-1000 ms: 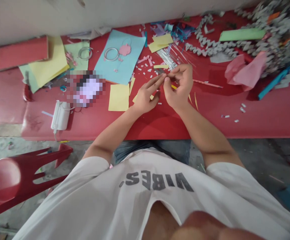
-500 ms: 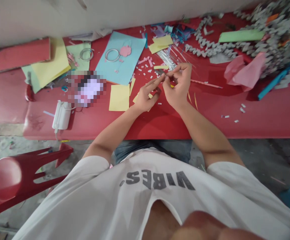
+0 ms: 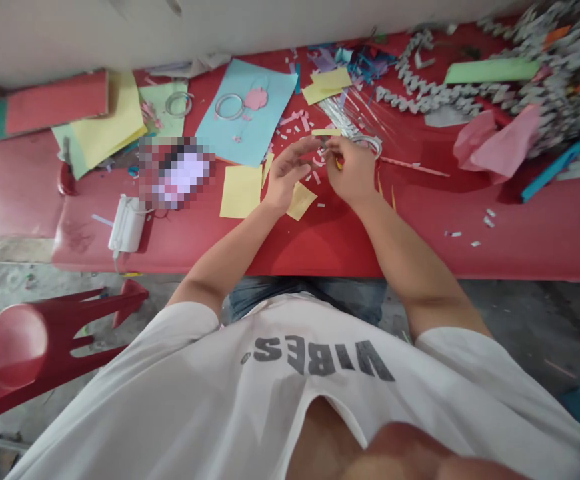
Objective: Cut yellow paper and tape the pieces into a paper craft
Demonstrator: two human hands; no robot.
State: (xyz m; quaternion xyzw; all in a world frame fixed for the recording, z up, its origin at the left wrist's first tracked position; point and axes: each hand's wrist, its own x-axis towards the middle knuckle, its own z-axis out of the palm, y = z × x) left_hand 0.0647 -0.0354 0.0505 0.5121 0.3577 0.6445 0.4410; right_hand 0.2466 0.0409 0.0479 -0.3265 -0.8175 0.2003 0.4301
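Both my hands meet over the red table (image 3: 520,227), among small paper scraps. My right hand (image 3: 351,172) is closed in a pinch, with a small yellow-orange piece (image 3: 339,162) showing between its fingers. My left hand (image 3: 286,175) is just to its left, fingers stretched loosely toward the right hand's fingertips and slightly smeared by motion. A small yellow paper piece (image 3: 300,200) lies on the table under the left hand. A thin pale ring (image 3: 371,141) lies just beyond the right hand.
A yellow square sheet (image 3: 241,191) and a light blue sheet (image 3: 250,113) lie to the left. A white charger (image 3: 127,227), crumpled pink paper (image 3: 495,140) and grey folded paper chains (image 3: 470,93) are around. A red plastic chair (image 3: 45,333) stands at lower left.
Both hands have moved slightly away from me and up the table. The right hand's fingers have curled in tighter; the yellow piece under the left hand is now uncovered.
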